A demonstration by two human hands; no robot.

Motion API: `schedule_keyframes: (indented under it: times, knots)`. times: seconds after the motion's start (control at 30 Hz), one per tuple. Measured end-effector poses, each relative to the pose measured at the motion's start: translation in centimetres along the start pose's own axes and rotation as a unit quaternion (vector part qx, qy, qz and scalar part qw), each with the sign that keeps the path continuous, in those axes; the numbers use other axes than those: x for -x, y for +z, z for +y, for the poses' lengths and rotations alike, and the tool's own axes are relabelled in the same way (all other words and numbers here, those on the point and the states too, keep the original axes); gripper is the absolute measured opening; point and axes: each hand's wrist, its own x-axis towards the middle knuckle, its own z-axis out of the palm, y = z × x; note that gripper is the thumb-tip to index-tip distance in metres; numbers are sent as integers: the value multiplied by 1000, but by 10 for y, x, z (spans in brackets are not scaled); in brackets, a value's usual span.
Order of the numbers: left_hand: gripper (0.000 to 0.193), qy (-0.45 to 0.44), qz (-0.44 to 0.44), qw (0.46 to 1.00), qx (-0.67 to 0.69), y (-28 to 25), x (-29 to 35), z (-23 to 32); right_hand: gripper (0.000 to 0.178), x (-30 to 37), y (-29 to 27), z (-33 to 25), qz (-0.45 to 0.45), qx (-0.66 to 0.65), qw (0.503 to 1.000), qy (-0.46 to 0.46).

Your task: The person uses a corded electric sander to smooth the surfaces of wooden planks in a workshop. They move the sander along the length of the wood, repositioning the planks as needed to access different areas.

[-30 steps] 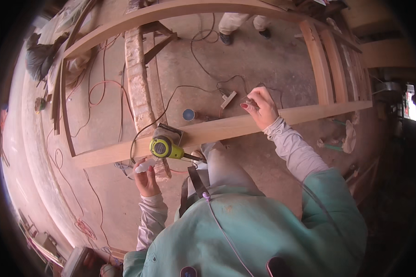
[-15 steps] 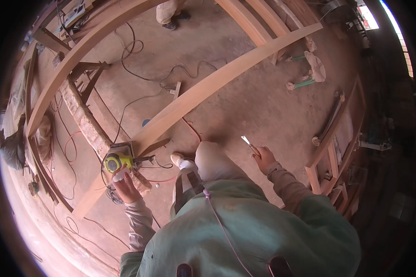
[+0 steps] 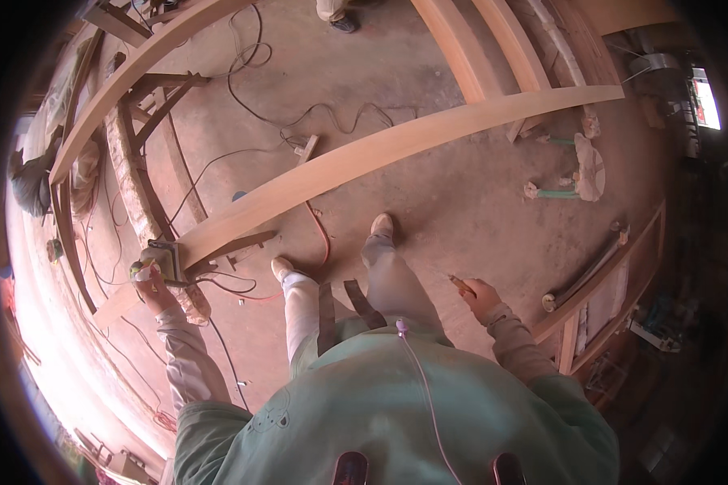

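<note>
My left hand (image 3: 154, 296) is closed around a yellow-green power sander (image 3: 142, 267) with a square dark base. Fingers and a white patch at them cover much of its body. The sander rests on the lower left part of a long, curved wooden beam (image 3: 323, 168), over a rough support. My right hand (image 3: 483, 300) grips a slim tool with a brown wooden handle (image 3: 461, 285), held above the floor and away from the beam. Its blade points away from me and hardly shows now; the earlier frame shows it shiny and flat.
More curved beams (image 3: 461, 52) lie at the far right, touching the long beam. Cables (image 3: 332, 115) run over the floor, and a red hose (image 3: 324, 234) passes by my feet. Wooden frames (image 3: 570, 339) stand at right. A trestle (image 3: 162, 105) stands left; another person's foot (image 3: 344, 24) shows far off.
My left hand has closed over the sander. My raised leg is down, with both feet on the floor. The right hand's tool has turned, its blade less visible. The whole view has shifted.
</note>
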Motion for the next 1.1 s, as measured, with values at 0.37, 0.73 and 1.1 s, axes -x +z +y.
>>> schedule_keyframes:
  times: [0.37, 0.73, 1.1]
  knots:
    - [35, -9, 106, 993, -45, 38, 25, 39, 30, -64, -138, 54, 159, -51, 986, -10]
    - [24, -23, 34, 998, -53, 145, 67, 50, 26, -155, -215, -76, 141, -5, 984, -108]
    - [25, -104, -52, 989, 89, 320, 63, 87, 26, -277, -291, -111, 72, 113, 989, -58]
